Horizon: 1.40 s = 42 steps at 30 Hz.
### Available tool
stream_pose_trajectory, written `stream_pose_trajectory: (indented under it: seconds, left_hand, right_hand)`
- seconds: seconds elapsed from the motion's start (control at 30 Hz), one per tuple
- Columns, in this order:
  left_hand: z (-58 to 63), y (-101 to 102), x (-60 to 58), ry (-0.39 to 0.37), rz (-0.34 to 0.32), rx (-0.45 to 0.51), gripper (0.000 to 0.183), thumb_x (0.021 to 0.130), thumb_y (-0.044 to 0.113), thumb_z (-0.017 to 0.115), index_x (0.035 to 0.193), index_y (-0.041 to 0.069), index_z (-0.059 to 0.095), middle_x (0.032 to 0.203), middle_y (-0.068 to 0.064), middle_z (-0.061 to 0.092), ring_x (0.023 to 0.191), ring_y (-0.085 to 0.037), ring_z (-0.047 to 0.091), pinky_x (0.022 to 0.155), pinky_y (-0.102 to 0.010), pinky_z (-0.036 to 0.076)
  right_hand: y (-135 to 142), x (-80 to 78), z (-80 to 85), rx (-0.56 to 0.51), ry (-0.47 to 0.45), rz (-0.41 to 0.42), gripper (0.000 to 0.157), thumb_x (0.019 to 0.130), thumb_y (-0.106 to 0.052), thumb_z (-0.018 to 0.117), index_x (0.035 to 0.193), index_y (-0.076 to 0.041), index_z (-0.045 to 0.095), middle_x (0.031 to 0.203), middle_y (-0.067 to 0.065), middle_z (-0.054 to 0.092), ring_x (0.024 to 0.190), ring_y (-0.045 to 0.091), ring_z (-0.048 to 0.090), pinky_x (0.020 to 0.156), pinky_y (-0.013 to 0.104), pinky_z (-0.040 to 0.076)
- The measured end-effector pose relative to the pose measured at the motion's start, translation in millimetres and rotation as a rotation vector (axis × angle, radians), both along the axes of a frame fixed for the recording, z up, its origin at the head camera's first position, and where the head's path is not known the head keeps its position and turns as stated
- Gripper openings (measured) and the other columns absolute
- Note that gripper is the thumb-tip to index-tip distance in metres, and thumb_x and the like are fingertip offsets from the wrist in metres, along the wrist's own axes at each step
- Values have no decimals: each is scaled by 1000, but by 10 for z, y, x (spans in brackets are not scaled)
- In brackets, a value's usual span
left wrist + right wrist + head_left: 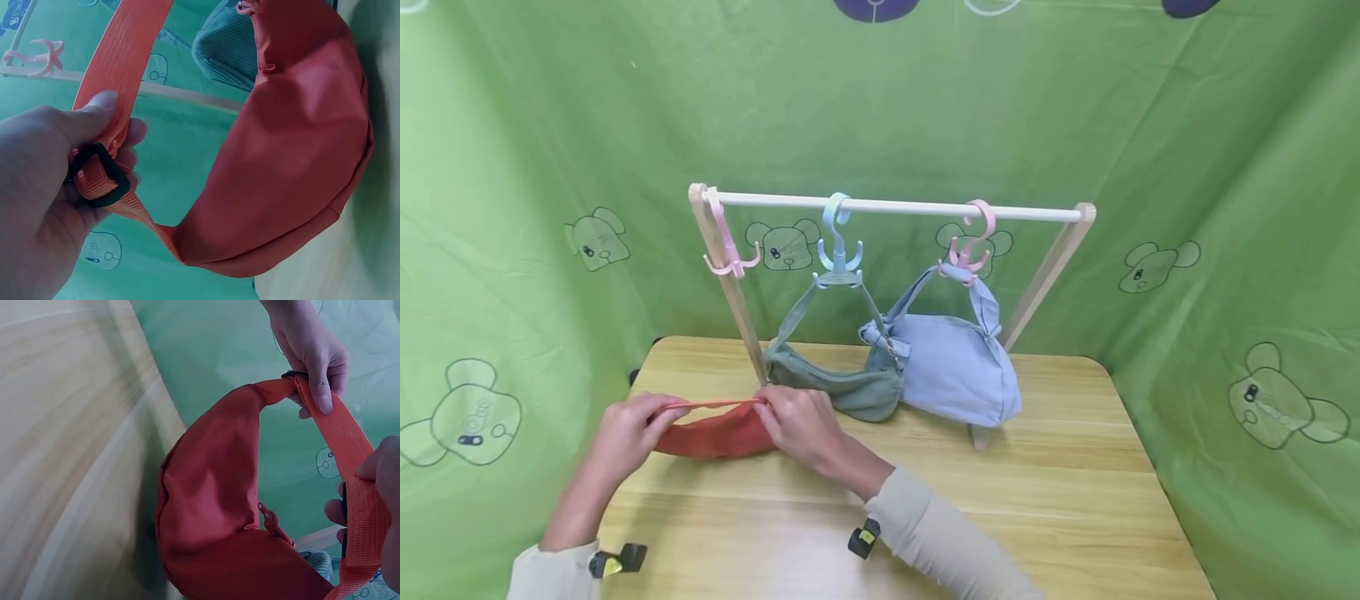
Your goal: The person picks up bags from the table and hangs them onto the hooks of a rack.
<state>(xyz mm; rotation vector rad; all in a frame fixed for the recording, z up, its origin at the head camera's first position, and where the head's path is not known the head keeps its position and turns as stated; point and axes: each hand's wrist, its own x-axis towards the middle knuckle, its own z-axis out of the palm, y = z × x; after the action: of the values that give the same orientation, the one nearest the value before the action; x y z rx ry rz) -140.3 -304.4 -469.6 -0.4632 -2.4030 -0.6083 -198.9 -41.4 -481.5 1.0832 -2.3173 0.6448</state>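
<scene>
A red bag (718,435) with an orange webbing strap (722,404) hangs between the two hands at the left of the table. My left hand (632,429) pinches the strap beside its black buckle (100,175), thumb on top, in the left wrist view. With the right hand (805,425) I grip the other end of the strap; its thumb and fingers close round the webbing (369,531) in the right wrist view. The bag's body (294,137) sags below the strap, close over the table. Behind it, a pink hook (730,250) hangs at the rack's left end.
A wooden rack with a white rail (895,207) stands at the back of the table (850,517). From its blue hook (839,250) hangs a green bag (850,387); from another pink hook (973,242), a light blue bag (955,367). Green curtains (1225,208) surround the table.
</scene>
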Motion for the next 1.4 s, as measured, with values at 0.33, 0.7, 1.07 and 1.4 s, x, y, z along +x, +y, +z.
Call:
stream_pose_trajectory:
  seconds: [0.33, 0.7, 1.07, 1.4]
  left_hand:
    - [163, 3, -109, 52, -26, 13, 21, 72, -7, 87, 87, 6, 81, 79, -6, 79, 70, -21, 71, 64, -13, 52]
    - [274, -4, -178, 72, -43, 17, 22, 72, -8, 86, 90, 5, 80, 82, -6, 79, 72, -20, 70, 67, -10, 51]
    - [424, -7, -267, 140, -109, 4, 25, 70, -10, 86, 90, 4, 80, 81, -7, 78, 70, -19, 68, 65, -13, 53]
    - [549, -20, -372, 177, -152, 21, 26, 70, -10, 84, 91, 5, 81, 81, -6, 78, 68, -16, 64, 63, -13, 49]
  right_hand:
    - [58, -60, 204, 24, 15, -10, 12, 99, -23, 69, 105, -16, 75, 92, -5, 79, 65, 5, 67, 49, 18, 49]
    - [94, -124, 318, 4, 28, 23, 11, 100, -21, 69, 106, -15, 75, 92, -4, 79, 68, 6, 69, 48, 20, 46]
    - [129, -173, 444, 5, 37, 33, 11, 100, -21, 68, 107, -14, 74, 96, -3, 80, 66, 6, 69, 45, 17, 42]
    - [153, -206, 548, -3, 40, 44, 12, 101, -22, 68, 107, -13, 73, 97, -2, 80, 71, 8, 73, 49, 22, 51]
